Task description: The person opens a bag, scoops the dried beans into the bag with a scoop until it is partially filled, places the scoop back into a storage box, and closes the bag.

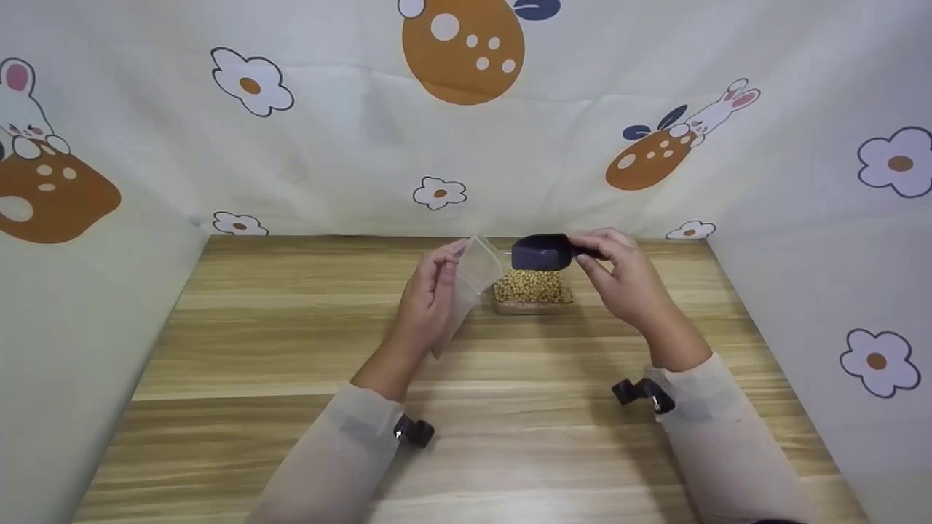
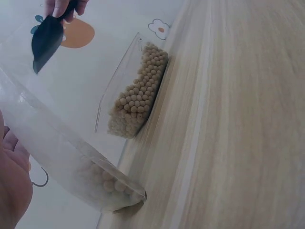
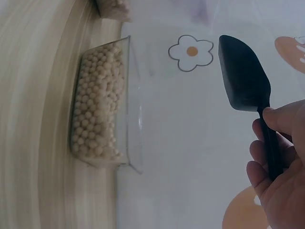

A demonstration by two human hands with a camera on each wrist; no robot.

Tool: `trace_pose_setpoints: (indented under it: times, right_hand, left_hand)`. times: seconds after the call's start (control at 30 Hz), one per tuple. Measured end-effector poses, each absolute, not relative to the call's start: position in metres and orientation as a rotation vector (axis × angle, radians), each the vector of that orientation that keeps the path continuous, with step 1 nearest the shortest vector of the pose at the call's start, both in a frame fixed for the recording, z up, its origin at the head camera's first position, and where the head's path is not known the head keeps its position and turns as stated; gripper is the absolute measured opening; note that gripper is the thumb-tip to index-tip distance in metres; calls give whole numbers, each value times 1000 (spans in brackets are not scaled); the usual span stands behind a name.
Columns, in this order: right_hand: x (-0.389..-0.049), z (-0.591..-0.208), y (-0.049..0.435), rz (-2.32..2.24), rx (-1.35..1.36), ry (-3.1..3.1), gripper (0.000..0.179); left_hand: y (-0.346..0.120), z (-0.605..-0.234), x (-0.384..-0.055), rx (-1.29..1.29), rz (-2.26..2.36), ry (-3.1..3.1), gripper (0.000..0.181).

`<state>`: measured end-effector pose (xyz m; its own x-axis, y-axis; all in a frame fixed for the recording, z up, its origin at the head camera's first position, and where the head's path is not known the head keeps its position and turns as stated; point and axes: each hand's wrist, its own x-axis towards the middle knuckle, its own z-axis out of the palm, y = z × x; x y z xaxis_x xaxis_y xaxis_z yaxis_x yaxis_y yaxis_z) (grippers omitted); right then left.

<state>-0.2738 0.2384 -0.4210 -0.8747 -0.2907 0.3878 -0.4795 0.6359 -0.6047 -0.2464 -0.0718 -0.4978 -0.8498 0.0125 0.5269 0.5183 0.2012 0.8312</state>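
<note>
My left hand point(image 1: 429, 295) holds a translucent plastic bag point(image 1: 477, 269) by its side, its mouth spread at the top. Soybeans point(image 2: 112, 183) lie in the bag's bottom corner, as the left wrist view shows. In my right hand point(image 1: 622, 273) is a black scoop point(image 1: 542, 252), gripped by its handle point(image 3: 271, 148). The scoop is level, just right of the bag's mouth and above a clear plastic box point(image 1: 531, 308). Soybeans point(image 3: 97, 100) fill much of that box. Whether the scoop carries any beans cannot be made out.
The box stands on a wood-grain table point(image 1: 291, 349) near its back edge. Behind and at both sides hangs a pale cloth point(image 1: 328, 160) printed with flowers, oranges and rabbits. A small black camera point(image 1: 415, 431) sits on each sleeve cuff.
</note>
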Motion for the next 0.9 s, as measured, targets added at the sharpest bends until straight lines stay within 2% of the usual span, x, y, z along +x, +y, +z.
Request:
trace_pose_setpoints:
  times: [0.9]
  right_hand:
    - [-294, -440, 260, 775, 612, -3034, 30]
  left_hand:
    - [-72, -496, -245, -486, -1704, -2101, 16]
